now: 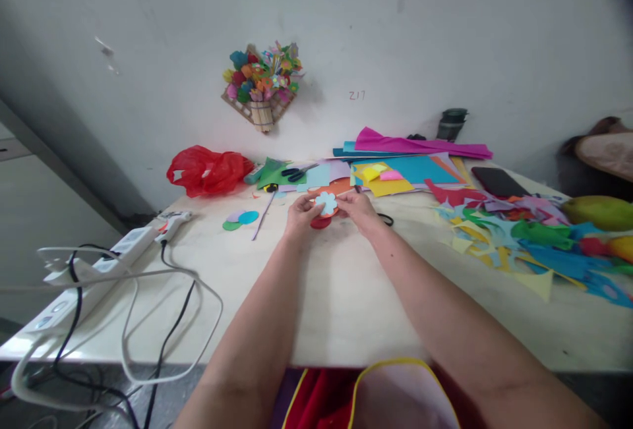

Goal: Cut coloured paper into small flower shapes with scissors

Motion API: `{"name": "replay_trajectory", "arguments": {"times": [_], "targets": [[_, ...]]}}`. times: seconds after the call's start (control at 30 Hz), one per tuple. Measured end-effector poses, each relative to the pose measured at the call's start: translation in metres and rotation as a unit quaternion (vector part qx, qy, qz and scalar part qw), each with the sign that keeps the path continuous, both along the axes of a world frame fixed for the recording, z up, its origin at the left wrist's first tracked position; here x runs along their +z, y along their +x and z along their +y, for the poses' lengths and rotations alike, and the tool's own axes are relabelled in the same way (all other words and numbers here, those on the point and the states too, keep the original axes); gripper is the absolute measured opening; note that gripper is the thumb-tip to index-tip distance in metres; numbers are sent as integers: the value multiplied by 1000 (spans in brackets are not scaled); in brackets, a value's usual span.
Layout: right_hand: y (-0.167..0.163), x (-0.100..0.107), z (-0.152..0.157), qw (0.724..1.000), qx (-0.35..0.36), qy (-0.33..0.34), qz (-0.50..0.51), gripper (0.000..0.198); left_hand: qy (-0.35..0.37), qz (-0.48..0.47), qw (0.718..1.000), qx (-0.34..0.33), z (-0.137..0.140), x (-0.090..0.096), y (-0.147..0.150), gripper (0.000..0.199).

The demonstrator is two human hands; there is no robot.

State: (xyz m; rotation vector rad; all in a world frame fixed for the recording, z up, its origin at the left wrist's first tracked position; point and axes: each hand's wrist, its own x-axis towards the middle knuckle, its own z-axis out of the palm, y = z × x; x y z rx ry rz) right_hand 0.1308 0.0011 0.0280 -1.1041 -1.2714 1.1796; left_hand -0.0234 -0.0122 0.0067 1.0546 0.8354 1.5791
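We have the flower, pale blue, between our two hands, over the middle of the surface. It lies right at the fingertips, face towards us, with orange paper showing around its edge. Our left hand is closed on it: the thumb lies over its lower left petals, and the other fingers go out of sight behind. Our right hand is drawn close to a pinch at its right edge, with only a narrow gap between thumb and fingers, if any; the blur keeps us from telling how much they grip. A red piece sits just below the flower, and a black loop lies beside our right wrist.

To our left we see three overlapping circles, green, purple and blue, and next to them a thin purple stick. Beyond our hands are the scissors and stacked sheets. A red bag stands at the far left. On our right, many-coloured scraps spread over the surface, near the phone.
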Motion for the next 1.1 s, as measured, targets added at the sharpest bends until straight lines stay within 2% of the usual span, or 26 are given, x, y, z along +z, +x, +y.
{"name": "replay_trajectory", "arguments": {"times": [0.1,0.3,0.47,0.73,1.1], "targets": [[0,1,-2,1000,7,2,-2,12,0,-2,1000,17,0,1,0,61],[4,5,-6,997,36,-27,56,31,-20,8,1000,0,0,1,0,46],[4,0,-4,998,59,-22,19,27,-28,19,999,-9,1,-1,0,42],[1,-3,-2,1000,10,-11,6,27,-37,47,998,-14,1,-1,3,48],[1,-3,-3,1000,6,-11,3,27,-51,68,996,-3,3,-3,3,44]]}}
